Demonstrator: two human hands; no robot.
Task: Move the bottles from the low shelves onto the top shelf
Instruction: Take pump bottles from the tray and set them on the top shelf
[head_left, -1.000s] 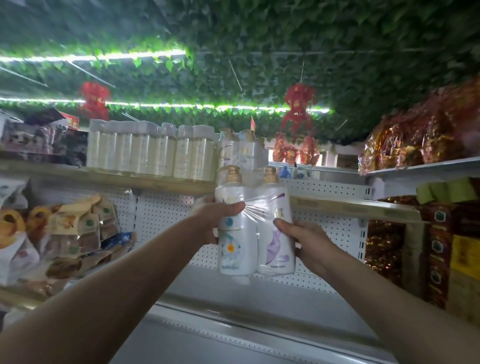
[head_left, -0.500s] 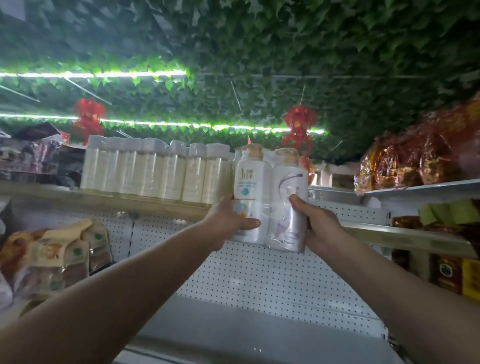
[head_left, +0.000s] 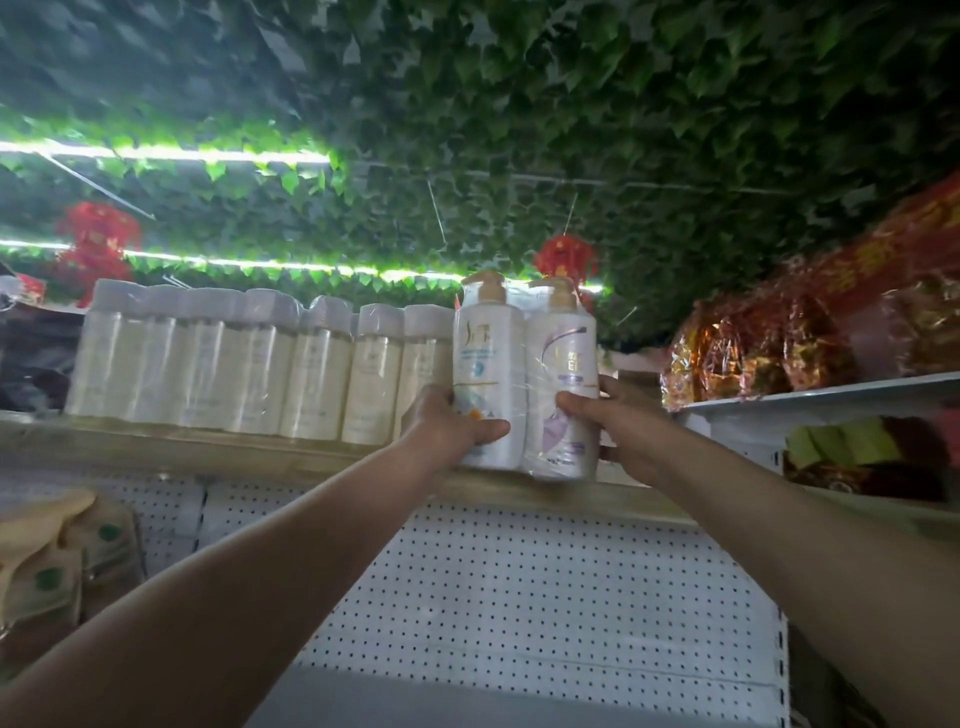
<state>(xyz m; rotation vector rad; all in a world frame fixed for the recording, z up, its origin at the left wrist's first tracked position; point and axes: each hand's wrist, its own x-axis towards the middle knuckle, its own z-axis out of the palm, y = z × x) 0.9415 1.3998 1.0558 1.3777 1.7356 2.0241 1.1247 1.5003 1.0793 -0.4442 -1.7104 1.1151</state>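
Up went the wrapped pair of bottles (head_left: 524, 379), from chest level below the shelf a second before to the front lip of the top shelf (head_left: 208, 452), and the view had tilted up with it. Both hands were clamped on the pack: the left hand (head_left: 451, 421) curled round the white bottle with the thumb across its front, the right hand (head_left: 618, 421) wrapped round the purple one from the side. The base of the pack looked to be sitting right at the shelf edge, though whether it actually bore weight there I could not tell.

And this was where it could slip. The pack sat only at the lip, so letting go early would likely have tipped it forward and down. The plastic wrap looked slick and stretched, and a grip on film rather than bottle could have slid. Just to the left stood a row of pale capped bottles (head_left: 260, 364), touching or nearly touching the pack; a sideways shove while pushing in could have knocked those over in a chain. To the right, the foil-wrapped goods (head_left: 753, 353) on the neighbouring shelf (head_left: 831, 397) lay near the right elbow's path.
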